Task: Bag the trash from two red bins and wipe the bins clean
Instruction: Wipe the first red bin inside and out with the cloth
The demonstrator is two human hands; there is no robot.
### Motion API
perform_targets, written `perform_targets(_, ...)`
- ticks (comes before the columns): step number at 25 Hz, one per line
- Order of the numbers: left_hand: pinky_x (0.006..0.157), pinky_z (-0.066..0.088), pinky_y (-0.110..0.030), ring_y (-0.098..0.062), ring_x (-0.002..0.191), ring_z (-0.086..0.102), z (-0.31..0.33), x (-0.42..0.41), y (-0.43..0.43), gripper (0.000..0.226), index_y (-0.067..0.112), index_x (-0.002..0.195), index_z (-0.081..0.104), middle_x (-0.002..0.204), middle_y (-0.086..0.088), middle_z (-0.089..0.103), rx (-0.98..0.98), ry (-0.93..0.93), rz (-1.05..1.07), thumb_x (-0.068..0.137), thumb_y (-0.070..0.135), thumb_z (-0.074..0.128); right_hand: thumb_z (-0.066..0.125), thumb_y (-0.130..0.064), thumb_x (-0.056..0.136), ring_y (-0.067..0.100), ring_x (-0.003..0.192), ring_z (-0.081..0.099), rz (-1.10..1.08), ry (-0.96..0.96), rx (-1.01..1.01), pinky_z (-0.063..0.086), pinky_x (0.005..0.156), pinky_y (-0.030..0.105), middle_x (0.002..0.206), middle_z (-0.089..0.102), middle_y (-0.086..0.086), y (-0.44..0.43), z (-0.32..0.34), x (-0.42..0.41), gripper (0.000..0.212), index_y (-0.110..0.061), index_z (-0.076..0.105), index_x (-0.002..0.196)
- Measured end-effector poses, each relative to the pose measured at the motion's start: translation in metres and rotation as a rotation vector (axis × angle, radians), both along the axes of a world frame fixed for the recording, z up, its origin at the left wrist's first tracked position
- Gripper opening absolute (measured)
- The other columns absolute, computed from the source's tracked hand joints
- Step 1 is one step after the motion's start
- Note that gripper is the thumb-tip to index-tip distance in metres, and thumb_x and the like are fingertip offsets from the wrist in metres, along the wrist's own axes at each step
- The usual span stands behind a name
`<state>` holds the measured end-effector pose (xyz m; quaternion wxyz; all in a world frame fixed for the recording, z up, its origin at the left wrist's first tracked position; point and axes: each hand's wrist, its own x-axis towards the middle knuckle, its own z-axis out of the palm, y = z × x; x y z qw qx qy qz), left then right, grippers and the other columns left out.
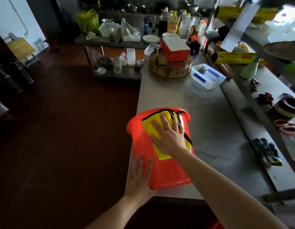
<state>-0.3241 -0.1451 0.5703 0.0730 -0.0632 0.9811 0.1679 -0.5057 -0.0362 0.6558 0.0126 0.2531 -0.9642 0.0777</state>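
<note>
Bin (pixel 166 171) was bright orange-red, plain; cloth (pixel 151 128) was yellow with black edging; counter (pixel 209 129) was dull grey steel; floor (pixel 69 113) was dark reddish-brown; cooler box (pixel 174 50) was red, lid white; cling-film box (pixel 234 57) was yellow; spray bottle (pixel 249 70) was pale green; clear tub (pixel 207 76) bore blue tape strips; plates (pixel 150 38) were white.

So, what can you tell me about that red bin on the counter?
The bin is glossy red plastic, tapering from a flared rim to a narrower base. It lies on its side at the near corner of the counter, rim away from the person. The right hand presses a yellow cloth on its upper side; the left hand lies flat against it near the base.
</note>
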Motion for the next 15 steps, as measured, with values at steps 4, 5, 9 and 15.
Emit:
perform_targets(4, 0.121, -0.003, -0.058, -0.031, 0.149, -0.028, 0.005, -0.005, 0.009, 0.123, 0.037, 0.152, -0.028, 0.157, -0.001, -0.042, 0.064, 0.022, -0.023, 0.075, 0.062, 0.064, 0.030, -0.080, 0.086, 0.029, 0.155, -0.005, -0.166, -0.103, -0.113, 0.020, 0.117, 0.058, 0.168, -0.001, -0.015, 0.028, 0.002, -0.020, 0.071, -0.058, 0.010, 0.150)
perform_targets(5, 0.121, -0.003, -0.059, -0.032, 0.149, -0.029, 0.006, -0.005, 0.010, 0.125, 0.037, 0.152, -0.029, 0.157, -0.002, -0.043, 0.057, 0.027, -0.031, 0.075, 0.061, 0.067, 0.033, -0.080, 0.086, 0.029, 0.155, -0.001, -0.225, -0.160, -0.168, 0.024, 0.115, 0.057, 0.168, 0.001, -0.015, 0.037, 0.003, -0.025, 0.071, -0.059, 0.011, 0.150)
perform_targets(9, 0.120, -0.005, -0.059, -0.035, 0.149, -0.026, 0.010, -0.005, 0.014, 0.127, 0.035, 0.152, -0.030, 0.157, -0.005, -0.041, 0.017, 0.040, -0.044, 0.077, 0.067, 0.067, 0.040, -0.073, 0.091, 0.030, 0.151, 0.019, -0.426, -0.369, -0.431, 0.033, 0.113, 0.057, 0.168, 0.006, -0.017, 0.068, -0.003, -0.020, 0.067, -0.061, 0.012, 0.150)
perform_targets(15, 0.122, -0.002, -0.057, -0.036, 0.150, -0.023, 0.010, -0.007, 0.018, 0.122, 0.033, 0.149, -0.035, 0.158, -0.008, -0.040, -0.100, 0.029, -0.029, 0.077, 0.066, 0.058, 0.017, -0.083, 0.089, 0.033, 0.155, 0.006, -0.334, -0.056, -0.193, 0.029, 0.114, 0.057, 0.170, 0.003, -0.009, 0.067, -0.032, 0.066, 0.070, -0.057, 0.009, 0.153)
